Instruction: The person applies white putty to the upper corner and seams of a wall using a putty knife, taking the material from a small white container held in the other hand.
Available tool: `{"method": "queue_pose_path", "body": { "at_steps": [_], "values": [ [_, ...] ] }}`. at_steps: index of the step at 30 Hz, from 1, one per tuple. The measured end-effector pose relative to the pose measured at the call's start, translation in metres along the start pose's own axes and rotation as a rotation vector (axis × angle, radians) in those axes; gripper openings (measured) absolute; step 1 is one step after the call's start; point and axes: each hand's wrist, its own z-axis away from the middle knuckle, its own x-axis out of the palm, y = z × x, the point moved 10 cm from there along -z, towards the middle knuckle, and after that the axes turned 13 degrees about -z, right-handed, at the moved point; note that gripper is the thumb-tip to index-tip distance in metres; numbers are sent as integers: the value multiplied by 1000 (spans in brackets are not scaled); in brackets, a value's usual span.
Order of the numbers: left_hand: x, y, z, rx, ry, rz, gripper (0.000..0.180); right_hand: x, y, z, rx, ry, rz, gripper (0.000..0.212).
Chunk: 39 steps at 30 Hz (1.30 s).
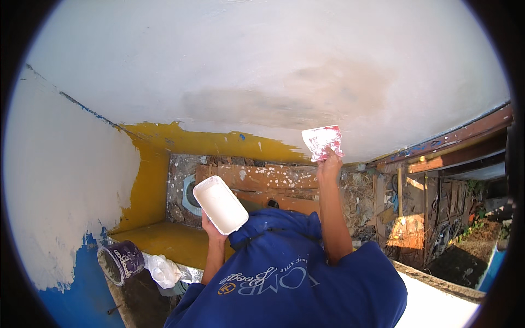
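My left hand (213,228) is closed around the lower side of a white rectangular tub (221,205), held out in front of my body. Its inside is coated with a pale, creamy filler or paint. In my right hand (330,165) is a flat red scraper (322,142), smeared with white. The scraper's blade is up by the lower part of the white wall (262,60); whether it touches the wall I cannot tell. A damp-looking greyish-beige patch (339,82) spreads over that wall above the scraper.
Yellow paint (202,141) shows below the white coat, and blue paint (82,279) at lower left. A dark bucket (120,262) and a white plastic bag (163,271) stand on a ledge. Below are a squat toilet (189,197), spattered boards (262,177) and debris. A wooden frame (454,134) borders the right.
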Motion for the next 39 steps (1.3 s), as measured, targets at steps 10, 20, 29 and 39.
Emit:
{"method": "queue_pose_path", "body": {
  "at_steps": [10, 20, 29, 39],
  "values": [
    [32, -34, -20, -46, -79, 69, 64, 123, 100, 205, -326, -1287, 1391, 22],
    [54, -19, -21, 76, -99, 211, 64, 123, 130, 242, -361, -1433, 1544, 21],
    [60, -21, -28, 94, -116, 206, 65, 119, 132, 249, -496, -1544, 1626, 23],
    [84, 5, -26, 202, -102, 136, 64, 143, 118, 245, -449, -1400, 1590, 26]
  ]
}}
